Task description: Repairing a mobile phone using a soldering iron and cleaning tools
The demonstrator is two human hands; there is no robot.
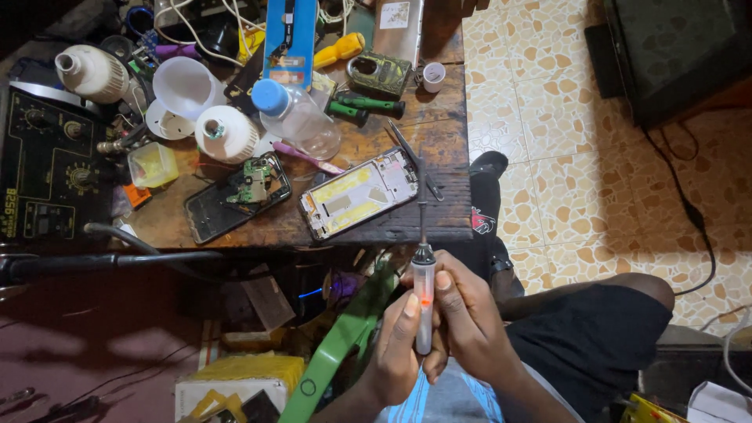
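Fingers of both my hands wrap one slim screwdriver. My left hand curls around the lower handle, thumb pressed along its side; my right hand closes over the other side, thumb laid flat on the barrel. The handle is a smooth, clear plastic tube with a small orange glow inside and a dark collar above. A thin black metal shaft rises from it, its tip reaching over the edge of the worn wooden workbench. Just beside that tip lies an opened phone frame, silvery, rectangular, with yellow patches.
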